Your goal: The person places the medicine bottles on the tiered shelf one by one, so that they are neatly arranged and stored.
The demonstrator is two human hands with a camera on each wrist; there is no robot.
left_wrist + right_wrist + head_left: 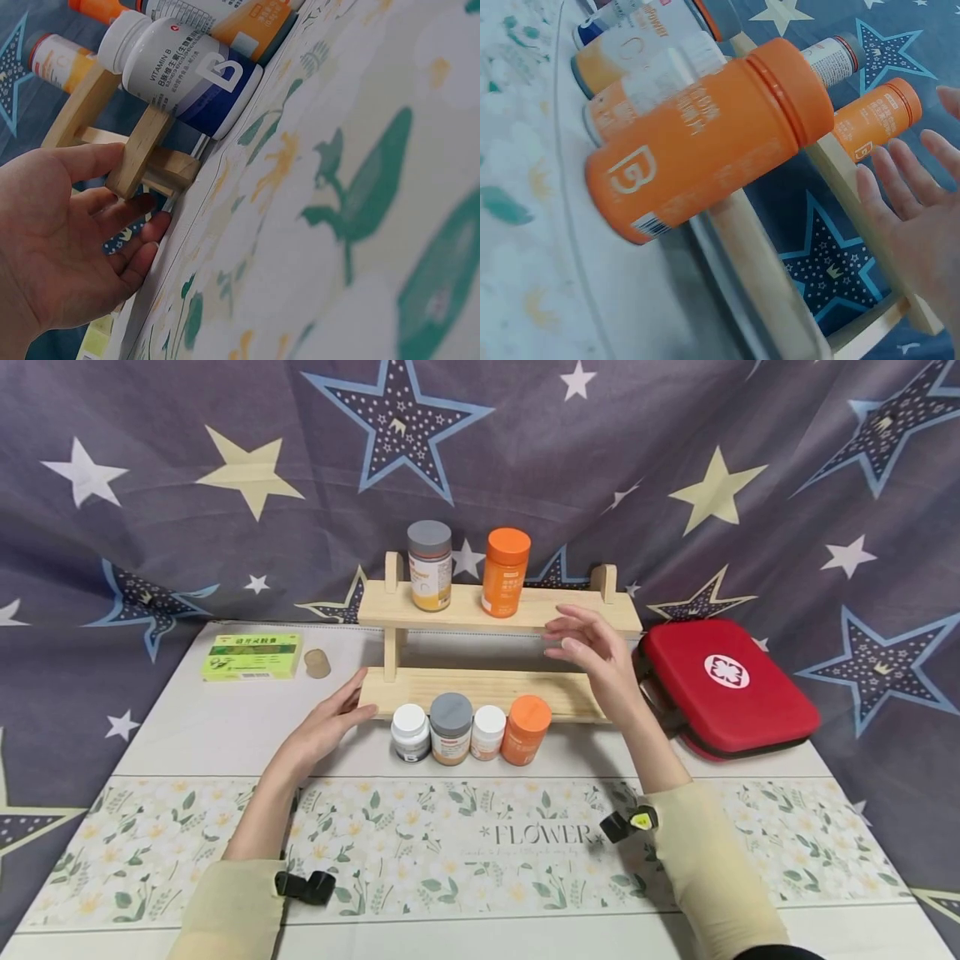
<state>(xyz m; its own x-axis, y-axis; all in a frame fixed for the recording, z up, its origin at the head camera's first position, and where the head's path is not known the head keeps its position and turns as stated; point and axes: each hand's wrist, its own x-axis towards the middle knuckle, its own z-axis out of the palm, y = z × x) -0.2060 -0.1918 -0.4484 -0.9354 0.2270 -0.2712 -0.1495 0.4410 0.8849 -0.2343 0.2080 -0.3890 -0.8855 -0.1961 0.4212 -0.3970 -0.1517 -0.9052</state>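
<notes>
A two-tier wooden shelf [480,689] stands on the table. At the left end of its lower board, my left hand [326,731] pinches the wood, thumb on one face and fingers on the other in the left wrist view. My right hand [600,660] is raised by the right part of the upper board, fingers spread and holding nothing. On that board stand a grey-capped bottle [431,568] and an orange bottle [506,572]. Lined up before the lower board are a white vitamin B bottle [410,733], a grey-capped bottle [452,731], a small white-capped bottle [487,733] and an orange bottle [705,142].
To the right lies a red first-aid case [731,689], close to my right forearm. A green and yellow medicine box [251,657] and a small brown object [317,663] lie at the back left. Behind the table hangs a star-patterned cloth [525,460].
</notes>
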